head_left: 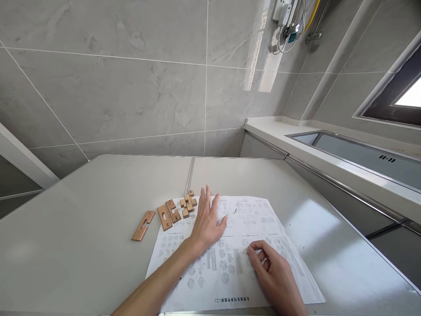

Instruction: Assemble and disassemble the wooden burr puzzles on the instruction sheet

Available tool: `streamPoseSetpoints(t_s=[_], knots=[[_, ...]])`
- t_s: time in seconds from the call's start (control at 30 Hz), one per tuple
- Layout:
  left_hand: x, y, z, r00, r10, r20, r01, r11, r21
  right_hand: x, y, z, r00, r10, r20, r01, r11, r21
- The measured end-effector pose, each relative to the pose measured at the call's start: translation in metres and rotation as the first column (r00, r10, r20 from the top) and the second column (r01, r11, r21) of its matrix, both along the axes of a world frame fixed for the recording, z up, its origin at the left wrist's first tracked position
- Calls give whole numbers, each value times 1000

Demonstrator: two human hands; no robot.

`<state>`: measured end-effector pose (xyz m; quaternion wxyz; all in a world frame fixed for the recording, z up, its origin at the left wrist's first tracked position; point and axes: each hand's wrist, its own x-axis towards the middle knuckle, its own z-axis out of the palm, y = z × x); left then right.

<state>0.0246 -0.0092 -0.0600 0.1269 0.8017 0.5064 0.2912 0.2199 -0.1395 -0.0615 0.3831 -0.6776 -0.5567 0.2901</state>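
Though apart, hands (207,223) (272,267) (over paper (241,283))

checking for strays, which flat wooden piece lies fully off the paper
The leftmost flat piece, marked 1: it lies wholly on the tabletop, while piece 2 and piece 3 overlap the paper.

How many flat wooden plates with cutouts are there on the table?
3: one left of the paper, one at its left edge, and one beside that, nearest the small block cluster. The left hand could hide more.
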Motion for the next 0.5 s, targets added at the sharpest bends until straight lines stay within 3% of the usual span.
streamPoseSetpoints(t_s=[0.23,0.5], knots=[[-1,-1,4,1000,3,-17,-2,999,54,-9,-3,5,995,-101,-4,101,994,34],[-26,14,40,990,132,-41,-117,961,251,-3,-3,6,999,-40,5,40,999,-25]])
